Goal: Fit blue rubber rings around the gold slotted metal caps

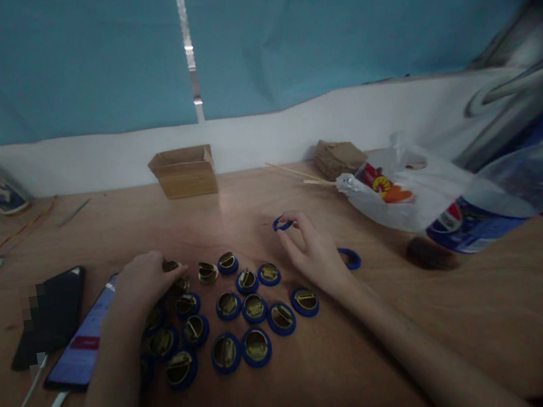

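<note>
Desk (355, 367) seen from above, w/ two bare hands over it; R hand (313, 251), just right of ctr, has its fingers pinched on a thin blue ring (282, 224), held up off the desk; L hand (144, 285), left of ctr, has fingers bent & thumb out at a gold disc (170, 265), but can't tell if they grip it or only touch it.

Badges (254, 307), round, blue-rimmed, gold backs w/ pin bars facing up, lie in a loose cluster from lower left to ctr, btwn & below the hands; a gold piece (207, 272) w/ no blue rim seen sits near the cluster's top; a second ring (352, 258) lies right of the R wrist, partly hidden by it.

Lower left: dark phone (59, 311) & lit phone (82, 348) side by side, white cables (24, 406) running to the btm edge; upper ctr-left: open cardboard box (190, 178); upper right: brown packet (340, 157), white plastic bag (430, 184) w/ red & orange items, & a tilted bottle (486, 220) w/ blue label; blue sheet (80, 62) hangs behind.
</note>
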Action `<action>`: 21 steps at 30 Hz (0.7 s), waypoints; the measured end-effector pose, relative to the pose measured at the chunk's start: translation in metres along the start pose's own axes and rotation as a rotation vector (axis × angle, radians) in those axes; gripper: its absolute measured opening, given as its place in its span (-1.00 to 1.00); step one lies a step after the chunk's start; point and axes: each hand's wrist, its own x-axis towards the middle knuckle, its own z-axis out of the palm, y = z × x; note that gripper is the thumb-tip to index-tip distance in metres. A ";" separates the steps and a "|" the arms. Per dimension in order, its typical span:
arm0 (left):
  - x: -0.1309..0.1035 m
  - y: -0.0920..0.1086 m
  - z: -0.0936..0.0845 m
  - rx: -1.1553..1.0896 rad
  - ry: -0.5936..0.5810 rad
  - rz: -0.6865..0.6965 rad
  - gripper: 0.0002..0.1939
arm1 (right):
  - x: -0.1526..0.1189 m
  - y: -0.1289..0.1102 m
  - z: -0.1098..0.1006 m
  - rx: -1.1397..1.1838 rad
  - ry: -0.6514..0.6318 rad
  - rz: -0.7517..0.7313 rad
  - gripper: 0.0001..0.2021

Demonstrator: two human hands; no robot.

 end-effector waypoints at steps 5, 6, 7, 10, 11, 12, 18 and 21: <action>0.000 0.002 0.001 0.134 0.011 -0.070 -0.54 | -0.001 0.000 -0.001 0.013 0.022 0.015 -0.76; 0.000 0.004 -0.001 0.141 0.017 -0.074 -0.53 | -0.001 0.000 0.000 0.033 0.027 0.026 -0.73; 0.001 0.006 -0.003 0.131 0.039 -0.082 -0.52 | -0.001 0.000 0.001 0.066 0.034 0.039 -0.69; -0.001 0.020 -0.008 -0.056 0.218 -0.120 -0.52 | -0.001 -0.001 0.006 0.246 0.051 0.096 -0.60; -0.002 0.026 -0.008 -0.175 0.294 -0.118 -0.54 | -0.001 -0.001 0.007 0.322 0.050 0.126 -0.59; -0.004 0.033 -0.008 -0.309 0.355 -0.094 -0.58 | -0.001 -0.003 0.009 0.398 0.041 0.160 -0.59; -0.024 0.072 0.010 -0.842 0.364 0.211 -0.63 | -0.001 -0.016 0.005 0.877 -0.128 0.402 -0.57; -0.033 0.086 0.020 -0.860 0.278 0.276 -0.55 | -0.001 -0.019 -0.002 1.095 -0.276 0.510 -0.54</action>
